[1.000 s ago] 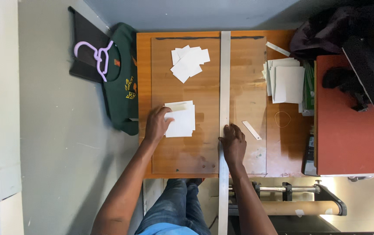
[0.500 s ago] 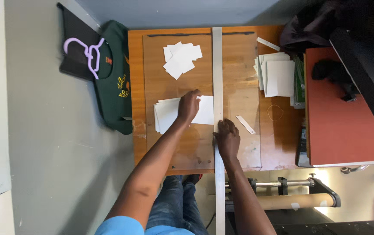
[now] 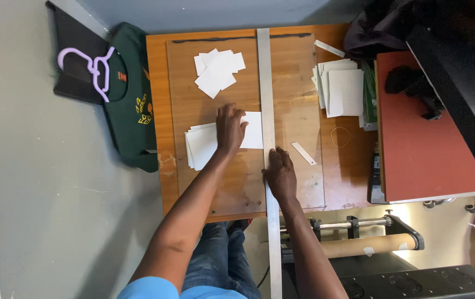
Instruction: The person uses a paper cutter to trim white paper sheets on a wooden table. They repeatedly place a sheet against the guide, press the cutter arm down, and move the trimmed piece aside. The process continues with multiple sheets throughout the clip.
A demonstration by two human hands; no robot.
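A white paper sheet [image 3: 252, 130] lies flat on the wooden board, its right edge butted against a long grey metal straightedge [image 3: 265, 94] that runs from the far edge of the table past the near edge. The sheet partly overlaps a loosely squared stack of white sheets [image 3: 200, 146] to its left, edges slightly fanned, lying flat midway along the board.

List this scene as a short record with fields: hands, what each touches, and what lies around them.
left hand: flat on a white sheet, beside the long metal ruler
right hand: pressing down on the ruler
surface: wooden board on an orange table
near left hand: stack of white sheets
far end: scattered white cards
right side: paper pile, rubber band, paper strip
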